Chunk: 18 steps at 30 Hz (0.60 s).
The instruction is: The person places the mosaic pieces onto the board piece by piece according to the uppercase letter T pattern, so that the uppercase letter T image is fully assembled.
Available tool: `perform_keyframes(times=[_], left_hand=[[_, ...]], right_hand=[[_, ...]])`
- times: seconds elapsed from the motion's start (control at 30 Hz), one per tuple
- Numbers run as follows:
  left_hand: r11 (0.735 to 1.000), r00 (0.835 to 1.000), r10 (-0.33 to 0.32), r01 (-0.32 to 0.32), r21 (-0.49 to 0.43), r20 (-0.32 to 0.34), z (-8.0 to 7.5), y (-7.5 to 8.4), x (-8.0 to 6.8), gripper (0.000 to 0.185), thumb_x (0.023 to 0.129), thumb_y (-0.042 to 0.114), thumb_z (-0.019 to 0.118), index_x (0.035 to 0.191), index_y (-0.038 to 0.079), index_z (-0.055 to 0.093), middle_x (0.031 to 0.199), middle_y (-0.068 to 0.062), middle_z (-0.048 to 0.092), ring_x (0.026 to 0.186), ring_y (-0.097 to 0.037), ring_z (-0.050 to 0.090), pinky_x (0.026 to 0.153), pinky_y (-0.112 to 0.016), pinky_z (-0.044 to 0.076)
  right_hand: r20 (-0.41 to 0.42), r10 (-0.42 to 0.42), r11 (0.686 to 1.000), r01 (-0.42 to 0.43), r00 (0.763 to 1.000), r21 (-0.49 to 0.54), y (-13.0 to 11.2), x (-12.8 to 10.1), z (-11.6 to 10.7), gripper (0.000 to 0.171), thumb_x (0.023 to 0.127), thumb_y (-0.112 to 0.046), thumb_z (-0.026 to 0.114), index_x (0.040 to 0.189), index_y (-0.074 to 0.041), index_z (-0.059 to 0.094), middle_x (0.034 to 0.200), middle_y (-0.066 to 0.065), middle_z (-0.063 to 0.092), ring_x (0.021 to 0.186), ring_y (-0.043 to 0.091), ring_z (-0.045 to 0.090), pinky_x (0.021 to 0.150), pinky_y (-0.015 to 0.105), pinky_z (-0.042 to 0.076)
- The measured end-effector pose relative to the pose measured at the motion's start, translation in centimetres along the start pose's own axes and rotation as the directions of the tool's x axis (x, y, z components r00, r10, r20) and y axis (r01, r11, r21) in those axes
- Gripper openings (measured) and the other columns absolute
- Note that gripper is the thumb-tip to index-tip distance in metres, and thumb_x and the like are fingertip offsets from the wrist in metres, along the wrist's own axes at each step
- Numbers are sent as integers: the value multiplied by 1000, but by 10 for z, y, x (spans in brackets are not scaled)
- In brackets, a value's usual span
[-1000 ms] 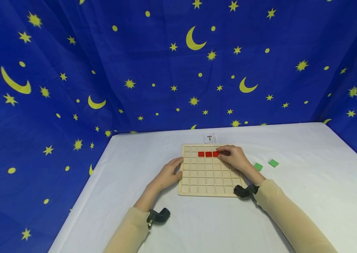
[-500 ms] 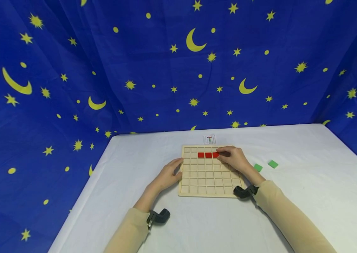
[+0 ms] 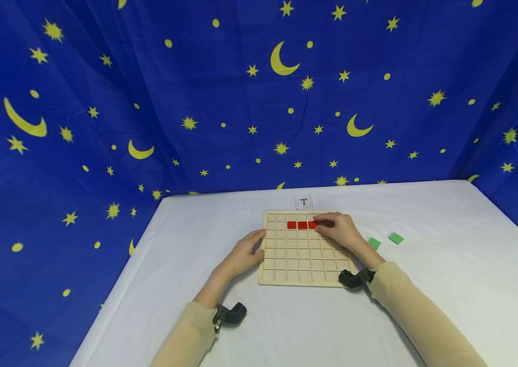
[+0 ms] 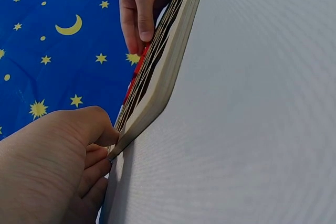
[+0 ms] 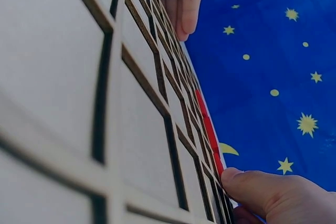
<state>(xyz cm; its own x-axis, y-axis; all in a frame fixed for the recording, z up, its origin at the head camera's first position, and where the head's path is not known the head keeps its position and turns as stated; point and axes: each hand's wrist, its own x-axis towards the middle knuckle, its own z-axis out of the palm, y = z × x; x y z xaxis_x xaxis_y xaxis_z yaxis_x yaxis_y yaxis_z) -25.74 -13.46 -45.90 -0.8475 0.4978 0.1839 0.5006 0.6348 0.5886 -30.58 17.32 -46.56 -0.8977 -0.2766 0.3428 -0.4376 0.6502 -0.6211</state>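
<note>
left hand (image 3: pixel 242 254) grips board (image 3: pixel 306 252); right hand (image 3: pixel 339 228) pinches end red tile (image 3: pixel 312 225)
green tiles (image 3: pixel 396 238) right of board: head view only

The head camera looks forward and down from farther back, over board (image 3: pixel 304 253) and table (image 3: pixel 286 326). Both wrist cameras look along the board from close by, sharing the red tiles (image 3: pixel 302 225), too foreshortened to count surely.

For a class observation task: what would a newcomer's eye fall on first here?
Probably the blue curtain with yellow moons and stars, behind the white table. Next, three red tiles in a row near the far edge of the wooden grid board, the right hand at the rightmost.
</note>
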Motion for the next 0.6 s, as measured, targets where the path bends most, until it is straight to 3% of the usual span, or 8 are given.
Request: perform_keyframes(times=[0.17,0.27,0.33,0.43,0.5,0.6], left_hand=[[1000,1000,5,-5,-1,-4,0,1,-1,58,87,8,54,140,-8,37,142,-22,39,133,-32,35,110,-38,28],[1000,1000,-4,4,-3,2,0,1,-1,58,87,9,54,140,-7,37,143,-21,39,133,-32,34,111,-38,28],[1000,1000,-8,8,-3,6,0,1,-1,58,87,9,54,141,-6,37,143,-21,38,133,-31,34,111,-38,28],[1000,1000,-21,21,1,16,0,1,0,59,88,10,54,142,-5,36,144,-19,37,134,-30,33,111,-36,27],[1000,1000,-23,23,3,21,-1,1,0,59,88,11,54,142,-5,36,144,-19,37,134,-29,33,111,-36,27],[1000,1000,-16,16,-1,17,-2,1,0,58,88,10,54,141,-6,36,144,-20,37,134,-31,34,111,-37,28]], right_hand=[[-1,24,1000,-24,1000,18,-1,0,0,33,82,-19,74,112,-7,70,115,12,65,111,33,57,97,49,43],[3,87,990,-87,996,115,-2,-1,-2,32,84,-20,72,113,-6,70,113,11,66,106,30,60,92,46,47],[15,151,963,-150,988,225,-3,-1,-3,33,85,-22,70,115,-7,69,111,10,67,104,27,61,90,44,49],[51,218,894,-220,975,390,-5,0,-7,37,87,-24,68,119,-6,66,114,10,66,105,24,60,92,40,49],[77,236,844,-244,969,478,-9,0,-11,41,88,-24,67,124,-4,62,120,10,63,111,24,57,96,39,45],[94,232,804,-245,968,542,-16,1,-20,45,89,-24,67,127,-2,59,126,12,59,116,24,53,99,37,43]])
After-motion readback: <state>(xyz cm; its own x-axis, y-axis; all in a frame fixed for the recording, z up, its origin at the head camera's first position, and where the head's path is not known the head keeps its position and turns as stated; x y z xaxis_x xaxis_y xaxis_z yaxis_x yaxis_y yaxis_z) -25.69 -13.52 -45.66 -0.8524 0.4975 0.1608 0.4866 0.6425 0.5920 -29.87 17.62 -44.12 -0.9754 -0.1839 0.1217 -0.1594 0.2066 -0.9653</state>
